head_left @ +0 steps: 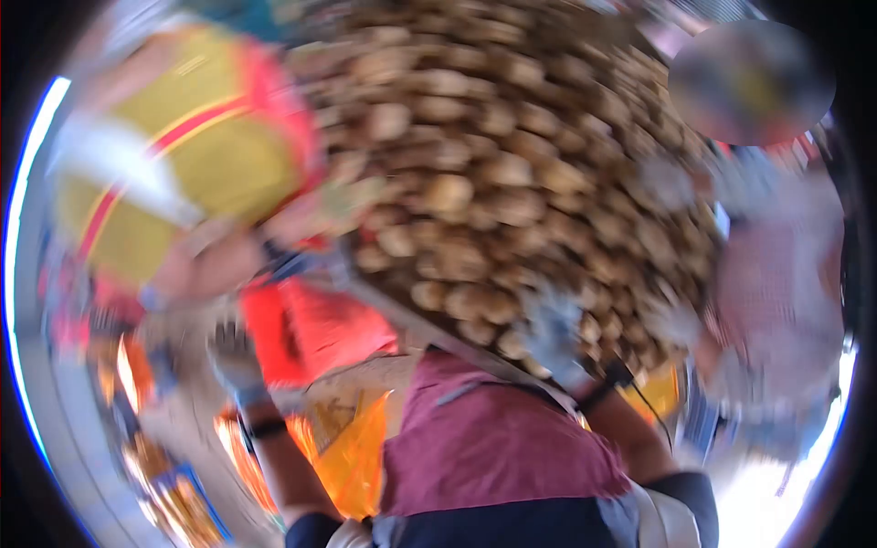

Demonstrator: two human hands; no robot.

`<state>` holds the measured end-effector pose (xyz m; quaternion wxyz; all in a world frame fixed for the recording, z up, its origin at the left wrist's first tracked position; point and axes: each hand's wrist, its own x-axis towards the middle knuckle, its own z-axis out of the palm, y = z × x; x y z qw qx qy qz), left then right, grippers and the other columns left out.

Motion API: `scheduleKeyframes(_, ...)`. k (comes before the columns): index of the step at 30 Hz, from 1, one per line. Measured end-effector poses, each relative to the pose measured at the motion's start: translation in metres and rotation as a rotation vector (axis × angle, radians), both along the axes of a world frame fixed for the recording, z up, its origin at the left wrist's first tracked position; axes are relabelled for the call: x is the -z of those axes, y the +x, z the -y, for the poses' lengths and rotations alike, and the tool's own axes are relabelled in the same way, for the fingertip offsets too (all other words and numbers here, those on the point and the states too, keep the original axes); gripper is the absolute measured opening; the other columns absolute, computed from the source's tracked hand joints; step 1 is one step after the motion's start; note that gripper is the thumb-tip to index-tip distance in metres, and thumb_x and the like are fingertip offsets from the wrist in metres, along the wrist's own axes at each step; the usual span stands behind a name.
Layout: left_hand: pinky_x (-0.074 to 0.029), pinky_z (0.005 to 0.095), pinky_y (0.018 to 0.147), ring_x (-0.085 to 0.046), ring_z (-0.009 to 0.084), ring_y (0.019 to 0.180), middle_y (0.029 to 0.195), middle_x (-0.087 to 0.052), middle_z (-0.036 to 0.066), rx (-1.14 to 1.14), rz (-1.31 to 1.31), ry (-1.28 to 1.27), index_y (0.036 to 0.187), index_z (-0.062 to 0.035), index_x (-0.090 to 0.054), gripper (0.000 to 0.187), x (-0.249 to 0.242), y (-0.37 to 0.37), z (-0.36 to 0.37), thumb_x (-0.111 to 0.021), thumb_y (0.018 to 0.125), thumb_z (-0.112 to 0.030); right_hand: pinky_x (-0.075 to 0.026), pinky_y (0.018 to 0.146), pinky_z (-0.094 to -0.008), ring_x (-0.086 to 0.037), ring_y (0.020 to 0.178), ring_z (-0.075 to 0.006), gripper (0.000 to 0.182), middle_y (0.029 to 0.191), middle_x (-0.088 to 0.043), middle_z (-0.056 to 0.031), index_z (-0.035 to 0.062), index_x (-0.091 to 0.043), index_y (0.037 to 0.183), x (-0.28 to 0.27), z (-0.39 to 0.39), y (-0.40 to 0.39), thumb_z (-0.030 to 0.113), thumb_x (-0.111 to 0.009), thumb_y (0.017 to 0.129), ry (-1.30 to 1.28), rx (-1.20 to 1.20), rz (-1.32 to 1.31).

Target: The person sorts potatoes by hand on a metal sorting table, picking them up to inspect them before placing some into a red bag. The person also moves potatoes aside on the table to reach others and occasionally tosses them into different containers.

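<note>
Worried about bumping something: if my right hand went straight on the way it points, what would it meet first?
Probably the heaped brown produce just ahead of your right hand; blur hides whether they touch.

The gloved left hand point(235, 361) and gloved right hand point(554, 331) look clad in matt cloth, while the rounded brown produce point(475, 256) appears dull-skinned, its finer texture lost in blur. Matt, creased cloth makes up the maroon apron point(512, 443); the orange bag point(354, 461) is glossy, crinkled plastic, and the red bag point(320, 333) looks like smoother plastic.
</note>
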<state>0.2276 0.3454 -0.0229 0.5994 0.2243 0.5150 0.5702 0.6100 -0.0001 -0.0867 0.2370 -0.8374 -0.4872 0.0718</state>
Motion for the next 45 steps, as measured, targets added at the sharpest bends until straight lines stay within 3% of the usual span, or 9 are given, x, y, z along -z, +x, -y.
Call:
scheduleKeyframes(3,-0.047,0.0275,0.060,-0.060,0.0162,0.072,0.087,-0.066,0.003,0.139,-0.220,0.034,0.110,-0.0074,-0.063,0.042,0.065,0.056,0.066,-0.043,0.101,-0.044,-0.024,0.109,-0.0620,-0.036,0.132,-0.0381,0.057,0.142,-0.043,-0.0124,0.0148,-0.054,0.132,-0.002,-0.018,-0.005,0.037,-0.067,0.081,0.100,-0.109,0.063)
scheduleKeyframes(5,-0.044,0.0282,0.053,-0.056,0.0164,0.061,0.078,-0.063,0.006,0.370,-0.418,0.066,0.109,-0.0044,-0.062,0.043,0.076,0.101,0.110,-0.042,0.101,-0.041,-0.022,0.110,-0.0631,-0.035,0.135,-0.0374,0.059,0.143,-0.042,-0.0118,0.0138,-0.054,0.132,0.005,-0.001,-0.002,0.038,-0.067,0.080,0.118,-0.097,0.039)
scheduleKeyframes(14,-0.051,0.0338,0.091,-0.061,0.0202,0.101,0.113,-0.064,0.013,0.892,-0.649,0.514,0.118,0.0029,-0.058,0.024,0.080,0.190,0.131,-0.048,0.100,-0.009,-0.035,0.103,-0.0529,-0.043,0.128,-0.0368,0.058,0.138,-0.047,-0.0108,0.0141,-0.055,0.128,0.027,0.125,0.034,0.036,-0.070,0.076,-0.152,0.206,0.209)
scheduleKeyframes(23,-0.052,0.0341,0.094,-0.063,0.0213,0.102,0.113,-0.064,0.013,0.886,-0.599,0.555,0.117,0.0023,-0.058,0.022,0.095,0.173,0.123,-0.048,0.100,-0.007,-0.049,0.084,-0.0458,-0.062,0.095,-0.0344,0.026,0.103,-0.066,-0.0132,0.0075,-0.062,0.110,-0.008,0.082,0.119,0.023,-0.059,0.089,0.241,0.532,0.247)
scheduleKeyframes(33,-0.051,0.0340,0.091,-0.062,0.0228,0.101,0.112,-0.063,0.013,1.008,-0.661,0.728,0.112,0.0026,-0.061,0.020,0.092,0.195,0.135,-0.051,0.095,-0.003,-0.050,0.092,-0.0453,-0.062,0.105,-0.0370,0.041,0.117,-0.062,-0.0172,0.0113,-0.057,0.122,-0.017,-0.021,0.227,0.034,-0.057,0.089,0.141,0.660,0.079)
scheduleKeyframes(36,-0.050,0.0365,0.092,-0.061,0.0274,0.105,0.113,-0.062,0.015,1.001,-0.791,0.879,0.111,0.0016,-0.062,0.021,0.086,0.208,0.142,-0.053,0.093,-0.003,-0.039,0.096,-0.0649,-0.038,0.131,-0.0413,0.061,0.142,-0.041,-0.0187,0.0162,-0.053,0.134,0.020,-0.051,0.174,0.052,-0.058,0.085,-0.206,0.594,0.298)
scheduleKeyframes(39,-0.048,0.0384,0.094,-0.058,0.0297,0.107,0.117,-0.061,0.016,0.965,-0.862,1.060,0.112,0.0006,-0.062,0.023,0.085,0.215,0.140,-0.054,0.091,-0.005,-0.051,0.080,-0.0491,-0.039,0.129,-0.0342,0.045,0.132,-0.049,-0.0129,0.0092,-0.059,0.122,0.009,-0.027,0.134,0.036,-0.063,0.086,-0.240,0.489,0.159)
scheduleKeyframes(44,-0.047,0.0423,0.095,-0.058,0.0326,0.106,0.115,-0.062,0.017,0.908,-0.930,1.066,0.109,-0.0004,-0.063,0.023,0.122,0.219,0.130,-0.056,0.088,-0.006,-0.052,0.071,-0.0458,-0.065,0.092,-0.0327,0.032,0.102,-0.065,-0.0144,0.0080,-0.063,0.105,-0.035,0.003,0.171,0.035,-0.058,0.088,-0.543,0.575,-0.131)
scheduleKeyframes(45,-0.047,0.0439,0.094,-0.058,0.0336,0.106,0.114,-0.062,0.017,0.903,-0.994,1.075,0.107,-0.0014,-0.063,0.022,0.127,0.219,0.130,-0.057,0.087,-0.007,-0.051,0.072,-0.0453,-0.065,0.092,-0.0324,0.032,0.102,-0.065,-0.0163,0.0079,-0.062,0.108,-0.031,0.004,0.187,0.033,-0.057,0.089,-0.258,0.646,0.076)
